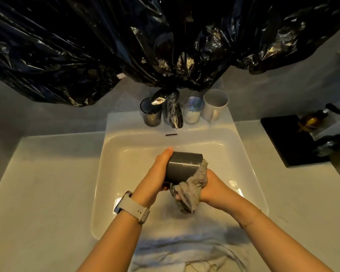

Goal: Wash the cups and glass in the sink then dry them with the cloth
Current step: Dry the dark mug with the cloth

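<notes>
Grey cloth (192, 185) is bunched in the fingers of the right hand (210, 185), which press it against the open mouth of a dark grey cup (183, 165); the fingers themselves are mostly hidden by the cloth, but they plainly clutch it. Curled round the cup's base and side, the left hand (157, 173) holds it tipped on its side above the white sink (126, 154), thumb on top. Drying of this cup seems under way, so its washing is likely done. Behind the tap (173, 108), on the sink's back ledge, stand a smoky glass (150, 114), a shimmery glass (192, 110) and a white mug (214, 105); whether those are already washed cannot be told.
</notes>
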`<move>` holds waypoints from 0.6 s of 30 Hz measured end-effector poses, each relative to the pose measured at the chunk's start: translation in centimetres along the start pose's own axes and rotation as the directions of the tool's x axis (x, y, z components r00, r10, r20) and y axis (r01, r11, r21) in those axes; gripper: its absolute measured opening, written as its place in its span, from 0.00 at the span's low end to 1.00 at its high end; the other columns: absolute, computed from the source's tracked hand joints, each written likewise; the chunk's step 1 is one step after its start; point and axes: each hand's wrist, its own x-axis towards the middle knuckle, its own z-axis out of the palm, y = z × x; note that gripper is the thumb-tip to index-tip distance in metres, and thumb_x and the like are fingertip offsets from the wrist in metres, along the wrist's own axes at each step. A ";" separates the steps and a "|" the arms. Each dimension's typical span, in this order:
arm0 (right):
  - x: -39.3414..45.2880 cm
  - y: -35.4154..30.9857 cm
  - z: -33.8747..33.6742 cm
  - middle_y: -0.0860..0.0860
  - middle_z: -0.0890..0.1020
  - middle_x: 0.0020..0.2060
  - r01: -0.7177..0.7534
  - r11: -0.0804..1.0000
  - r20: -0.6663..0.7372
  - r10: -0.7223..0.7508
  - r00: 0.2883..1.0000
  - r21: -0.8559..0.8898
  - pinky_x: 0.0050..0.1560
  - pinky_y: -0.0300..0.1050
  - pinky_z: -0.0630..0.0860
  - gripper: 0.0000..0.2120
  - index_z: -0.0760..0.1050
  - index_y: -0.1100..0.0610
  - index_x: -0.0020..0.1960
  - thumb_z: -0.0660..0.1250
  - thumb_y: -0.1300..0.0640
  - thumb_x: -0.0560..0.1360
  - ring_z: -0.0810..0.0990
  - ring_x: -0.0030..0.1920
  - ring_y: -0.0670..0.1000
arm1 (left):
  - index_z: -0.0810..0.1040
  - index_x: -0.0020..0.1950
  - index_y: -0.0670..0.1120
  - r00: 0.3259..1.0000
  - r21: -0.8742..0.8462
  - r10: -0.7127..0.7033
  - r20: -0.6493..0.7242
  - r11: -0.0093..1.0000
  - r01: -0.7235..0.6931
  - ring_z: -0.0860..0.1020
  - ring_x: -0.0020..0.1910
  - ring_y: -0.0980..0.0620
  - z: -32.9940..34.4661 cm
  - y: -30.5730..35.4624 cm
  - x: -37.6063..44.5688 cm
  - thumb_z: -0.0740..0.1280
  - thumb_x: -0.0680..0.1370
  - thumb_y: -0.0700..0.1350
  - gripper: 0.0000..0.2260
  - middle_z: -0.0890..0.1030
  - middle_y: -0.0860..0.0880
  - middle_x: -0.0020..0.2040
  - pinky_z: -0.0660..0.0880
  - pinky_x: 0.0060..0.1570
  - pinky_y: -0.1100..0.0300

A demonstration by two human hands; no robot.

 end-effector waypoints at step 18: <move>-3.4 -2.1 0.6 0.44 0.78 0.28 0.056 0.996 -0.201 -0.041 0.979 0.068 0.35 0.34 0.73 0.10 0.75 0.56 0.37 0.72 0.68 0.70 0.76 0.31 0.41 | 0.75 0.61 0.51 0.975 -0.013 0.193 0.108 0.981 -0.193 0.80 0.41 0.53 1.1 -0.3 -4.1 0.61 0.74 0.70 0.27 0.83 0.48 0.46 0.75 0.37 0.59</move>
